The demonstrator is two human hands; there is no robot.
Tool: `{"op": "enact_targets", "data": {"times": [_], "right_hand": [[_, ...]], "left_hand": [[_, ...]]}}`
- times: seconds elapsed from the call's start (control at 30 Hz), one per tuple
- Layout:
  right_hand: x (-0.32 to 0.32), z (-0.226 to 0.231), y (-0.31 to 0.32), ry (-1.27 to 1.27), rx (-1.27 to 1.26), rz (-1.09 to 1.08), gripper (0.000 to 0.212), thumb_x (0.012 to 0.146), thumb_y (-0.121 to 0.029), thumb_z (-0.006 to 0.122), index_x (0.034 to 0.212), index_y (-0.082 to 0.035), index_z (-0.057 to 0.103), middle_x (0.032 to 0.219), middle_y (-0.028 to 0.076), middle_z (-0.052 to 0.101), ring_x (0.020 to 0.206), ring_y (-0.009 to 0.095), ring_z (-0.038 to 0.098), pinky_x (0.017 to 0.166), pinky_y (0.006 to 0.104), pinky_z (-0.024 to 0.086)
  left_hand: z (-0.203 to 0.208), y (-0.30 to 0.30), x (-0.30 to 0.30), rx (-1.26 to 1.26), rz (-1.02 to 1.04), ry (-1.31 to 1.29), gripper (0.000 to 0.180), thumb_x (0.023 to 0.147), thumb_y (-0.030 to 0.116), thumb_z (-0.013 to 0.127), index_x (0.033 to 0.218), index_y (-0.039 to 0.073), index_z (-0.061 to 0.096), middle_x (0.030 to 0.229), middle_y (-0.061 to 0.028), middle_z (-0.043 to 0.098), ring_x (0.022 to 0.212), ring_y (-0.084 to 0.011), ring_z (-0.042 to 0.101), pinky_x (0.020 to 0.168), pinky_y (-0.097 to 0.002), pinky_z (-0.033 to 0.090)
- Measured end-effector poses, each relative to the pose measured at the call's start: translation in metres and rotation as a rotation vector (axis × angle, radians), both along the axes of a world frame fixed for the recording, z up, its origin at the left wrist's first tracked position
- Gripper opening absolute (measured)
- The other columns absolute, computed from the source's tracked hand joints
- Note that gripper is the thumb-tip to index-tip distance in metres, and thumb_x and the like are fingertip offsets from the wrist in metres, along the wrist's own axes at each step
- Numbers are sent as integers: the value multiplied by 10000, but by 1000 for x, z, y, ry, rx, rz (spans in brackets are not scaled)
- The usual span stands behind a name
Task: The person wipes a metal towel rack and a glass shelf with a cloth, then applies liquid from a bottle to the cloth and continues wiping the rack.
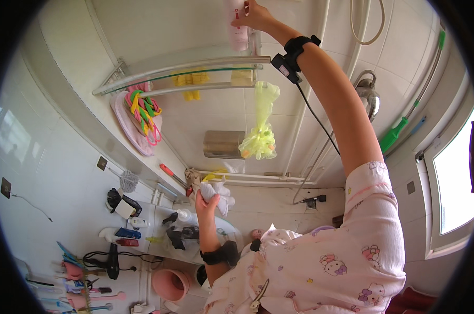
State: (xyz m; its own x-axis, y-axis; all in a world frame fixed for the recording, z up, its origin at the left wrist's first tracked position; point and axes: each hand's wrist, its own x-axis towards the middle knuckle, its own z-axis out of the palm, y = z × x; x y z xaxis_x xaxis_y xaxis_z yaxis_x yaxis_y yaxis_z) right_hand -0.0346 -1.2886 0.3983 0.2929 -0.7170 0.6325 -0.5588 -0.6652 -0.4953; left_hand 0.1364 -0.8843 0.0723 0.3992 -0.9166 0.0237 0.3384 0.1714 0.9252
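Observation:
High at the top of the view, my right hand (255,18) is wrapped round a pale pink bottle (238,34) above a metal-railed glass shelf (179,60). Whether the bottle's base touches the shelf, I cannot tell. Lower down, my left hand (205,206) grips a bunched white cloth (224,200). Beside that cloth hangs a beige cloth (194,178). A yellow-green mesh bath puff (260,142) dangles from the shelf's right end, between my two hands. Black straps with small devices sit on both my wrists, and a cable runs from the right one.
Yellow cloth (191,83) and colourful braided straps (142,112) hang from the shelf. A metal box (224,144) is on the wall. Bottles crowd the sink (158,220) at left, near a hair dryer (113,261) and a pink bucket (170,285). An open window (452,172) is at right.

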Motion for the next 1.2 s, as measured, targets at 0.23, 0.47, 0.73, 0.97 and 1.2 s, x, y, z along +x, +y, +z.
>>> {"op": "enact_targets", "data": {"times": [0.23,0.47,0.73,0.97,1.2], "right_hand": [[-5,9,29,-87,-190,-104,745,694,-389,765,1189,53,426,932,156,634,876,282,631,756,351,516],[-74,-57,189,-260,-524,357,263,837,-151,610,981,67,583,930,128,642,855,200,619,751,315,490],[4,-247,299,-70,82,887,468,778,-213,699,1176,-39,526,867,117,651,801,305,642,731,350,508],[32,-283,296,308,612,1007,243,857,-236,616,1000,-42,583,678,194,573,633,341,572,586,371,436],[106,-305,307,537,639,1354,250,843,-266,620,909,-26,600,698,209,568,638,358,547,595,399,434]], "left_hand": [[2,-11,2,35,-26,66,405,784,78,528,1180,-9,521,1102,-67,573,1035,-163,529,930,-277,388],[25,-2,17,-44,-269,59,545,702,190,444,1187,-49,512,1086,-148,593,1018,-241,569,940,-353,429],[9,0,4,28,-409,170,568,778,190,468,1292,-50,436,1231,-144,549,1137,-241,530,989,-349,399],[-48,53,2,93,-25,530,560,932,428,395,1281,0,483,1224,-111,580,1128,-262,549,989,-373,416],[-101,93,6,171,-339,-374,540,859,204,619,1340,58,420,1335,-92,467,1237,-239,433,1025,-359,359]]}}
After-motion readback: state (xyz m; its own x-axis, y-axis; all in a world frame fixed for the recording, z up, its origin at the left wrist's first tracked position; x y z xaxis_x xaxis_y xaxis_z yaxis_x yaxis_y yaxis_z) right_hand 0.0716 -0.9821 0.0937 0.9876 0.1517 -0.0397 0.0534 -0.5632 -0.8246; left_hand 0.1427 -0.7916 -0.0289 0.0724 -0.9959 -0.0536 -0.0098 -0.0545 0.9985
